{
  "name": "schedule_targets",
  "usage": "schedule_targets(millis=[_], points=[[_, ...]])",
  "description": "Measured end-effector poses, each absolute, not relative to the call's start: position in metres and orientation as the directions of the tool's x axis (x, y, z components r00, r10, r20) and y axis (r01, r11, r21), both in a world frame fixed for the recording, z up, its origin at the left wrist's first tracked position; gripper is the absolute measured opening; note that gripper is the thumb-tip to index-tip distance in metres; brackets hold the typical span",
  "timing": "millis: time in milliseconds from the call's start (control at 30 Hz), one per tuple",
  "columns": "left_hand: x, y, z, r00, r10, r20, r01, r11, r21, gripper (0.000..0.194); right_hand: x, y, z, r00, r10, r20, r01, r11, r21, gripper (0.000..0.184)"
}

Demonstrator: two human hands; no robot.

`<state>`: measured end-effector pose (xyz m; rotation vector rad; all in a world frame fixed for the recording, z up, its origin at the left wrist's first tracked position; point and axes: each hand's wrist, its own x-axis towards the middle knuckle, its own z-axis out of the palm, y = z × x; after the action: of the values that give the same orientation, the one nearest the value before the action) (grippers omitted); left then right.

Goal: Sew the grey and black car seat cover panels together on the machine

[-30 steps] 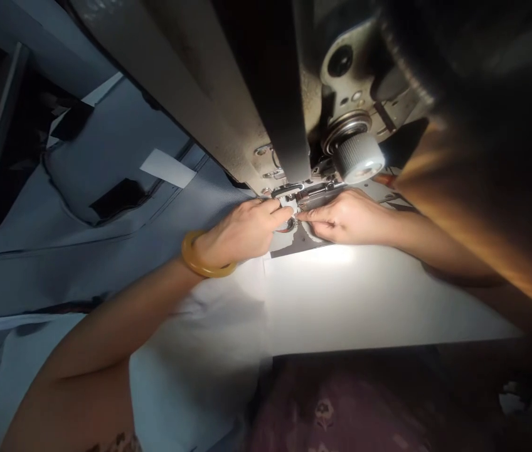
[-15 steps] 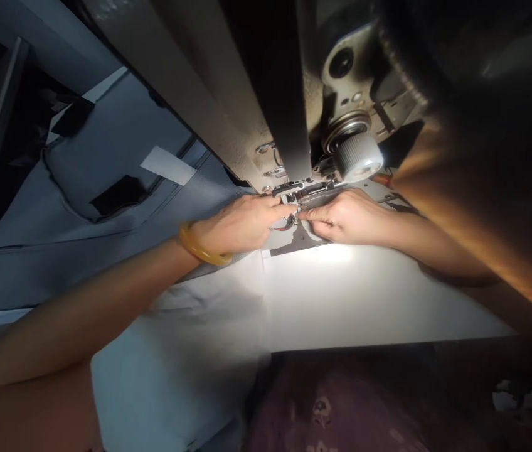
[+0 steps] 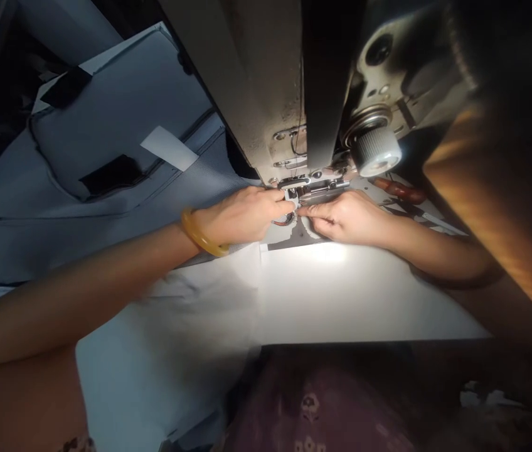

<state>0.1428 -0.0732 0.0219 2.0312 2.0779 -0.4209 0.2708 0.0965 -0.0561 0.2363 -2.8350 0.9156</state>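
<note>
Away to the right swings the sewing machine (image 3: pixel 256 81) in my view compared with a second ago, my left forearm (image 3: pixel 106 295) now reaching to the left edge, and more of a reddish handle (image 3: pixel 400 189) shows beyond my wrist! Both hands hold their spot, right down by the machine's metal fittings (image 3: pixel 294 183). My left hand (image 3: pixel 247 216) is half curled, forefinger pushed forward, yellow bangle (image 3: pixel 195 235) at the wrist; my right hand (image 3: pixel 353 216) comes in opposite, forefinger straight, the other fingers folded. Fingertips almost meet, yet whether either hand pinches anything I cannot tell, they're so small and close! Grey fabric (image 3: pixel 106 132) spreads out to the left, its near part running under my left hand, a white strip (image 3: pixel 169 148) lying across it and a black patch (image 3: pixel 113 174) beside that. Up above my right hand sits a ribbed knob (image 3: pixel 379 152), the white tabletop (image 3: pixel 341 295) glowing under the light below, and flowered purple cloth (image 3: pixel 322 408) lies in shadow nearest me.
</note>
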Motion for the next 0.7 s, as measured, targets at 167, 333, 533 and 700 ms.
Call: schedule_targets(millis=[167,333,533,700], points=[[0.139,-0.073,0.019,0.025,0.949,-0.315,0.998,-0.043,-0.051,0.031,0.268,0.095,-0.051,-0.969,-0.185,0.166,-0.246,0.816,-0.524,0.039],[0.137,-0.069,0.019,0.062,0.950,-0.304,0.994,-0.086,-0.065,0.030,0.266,0.089,-0.044,-0.984,-0.159,0.084,-0.179,0.901,-0.394,0.043],[0.134,-0.066,0.019,0.076,0.956,-0.283,0.987,-0.113,-0.116,0.033,0.266,0.091,-0.049,-0.992,-0.124,0.021,-0.126,0.967,-0.223,0.045],[0.137,-0.070,0.016,0.036,0.964,-0.264,0.983,-0.081,-0.162,0.036,0.265,0.092,-0.048,-0.995,-0.097,0.018,-0.099,0.975,-0.199,0.045]])
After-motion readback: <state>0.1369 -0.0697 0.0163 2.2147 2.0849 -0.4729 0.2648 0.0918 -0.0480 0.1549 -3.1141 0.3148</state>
